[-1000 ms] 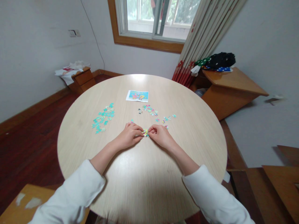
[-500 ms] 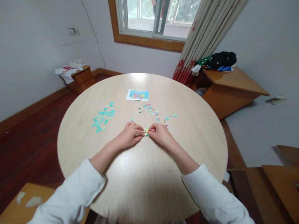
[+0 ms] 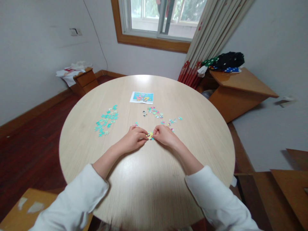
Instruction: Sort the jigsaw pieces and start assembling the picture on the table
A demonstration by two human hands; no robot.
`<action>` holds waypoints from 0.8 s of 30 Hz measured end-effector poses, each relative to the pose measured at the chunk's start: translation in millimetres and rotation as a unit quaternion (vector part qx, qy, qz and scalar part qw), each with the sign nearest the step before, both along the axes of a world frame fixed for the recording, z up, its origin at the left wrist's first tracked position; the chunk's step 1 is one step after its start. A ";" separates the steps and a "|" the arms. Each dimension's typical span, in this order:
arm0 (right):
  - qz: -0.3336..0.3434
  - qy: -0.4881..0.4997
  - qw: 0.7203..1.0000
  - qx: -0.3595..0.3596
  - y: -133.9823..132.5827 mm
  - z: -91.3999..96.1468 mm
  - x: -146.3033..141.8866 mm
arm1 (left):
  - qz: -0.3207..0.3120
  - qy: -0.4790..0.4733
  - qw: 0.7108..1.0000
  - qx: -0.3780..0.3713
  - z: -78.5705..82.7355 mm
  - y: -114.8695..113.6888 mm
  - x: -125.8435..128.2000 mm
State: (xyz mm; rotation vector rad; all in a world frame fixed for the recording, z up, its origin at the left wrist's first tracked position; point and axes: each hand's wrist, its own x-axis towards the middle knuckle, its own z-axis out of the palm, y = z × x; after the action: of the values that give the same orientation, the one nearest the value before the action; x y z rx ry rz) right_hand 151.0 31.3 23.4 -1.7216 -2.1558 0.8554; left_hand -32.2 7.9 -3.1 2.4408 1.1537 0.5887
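Observation:
Both of my hands meet at the middle of a round light-wood table (image 3: 149, 186). My left hand (image 3: 133, 138) and my right hand (image 3: 165, 135) each pinch one side of a small joined cluster of colourful puzzle pieces (image 3: 150, 135) that lies on the tabletop between their fingertips. Fingers of both hands are curled closed. A pile of teal puzzle pieces (image 3: 106, 120) lies to the left. Several loose mixed-colour pieces (image 3: 160, 115) are scattered just beyond my hands. A printed reference picture (image 3: 141, 97) lies farther back.
A window (image 3: 158, 19) and striped curtain (image 3: 207, 38) are behind the table. A wooden desk (image 3: 238, 89) with dark clothes (image 3: 228, 61) stands at the right. A small wooden cabinet (image 3: 84, 80) with papers sits by the left wall. Dark red floor surrounds the table.
My hands stay pinched on the joined pieces; the right hand has shifted very slightly upward. The view has barely moved.

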 end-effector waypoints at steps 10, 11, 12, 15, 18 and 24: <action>0.005 -0.002 1.000 0.019 -1.9 -4.0 -0.2 | 0.002 -0.006 1.000 0.003 -2.2 -0.6 -0.3; 0.008 0.015 1.000 0.018 -2.8 -3.9 0.2 | 0.002 -0.007 1.000 0.005 -1.6 -1.1 0.1; 0.008 0.036 0.999 0.017 -3.3 -4.0 1.2 | 0.002 -0.009 1.000 0.008 -0.6 -1.5 0.6; -0.009 0.091 0.995 0.036 -3.0 -5.0 8.7 | 0.010 -0.020 1.000 0.018 3.2 -2.0 1.4; -0.023 0.109 0.991 0.074 -1.4 -6.2 19.6 | 0.050 -0.035 0.998 0.033 4.7 0.3 -0.4; 0.047 0.058 0.995 0.071 -9.7 -3.6 21.7 | 0.153 -0.086 0.983 0.048 0.5 6.9 -8.1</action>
State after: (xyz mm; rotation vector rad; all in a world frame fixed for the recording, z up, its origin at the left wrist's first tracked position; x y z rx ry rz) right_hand 172.8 21.6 19.9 -1.4757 -2.1785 0.7850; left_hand -40.3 14.8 -2.7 2.2488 1.4679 0.9451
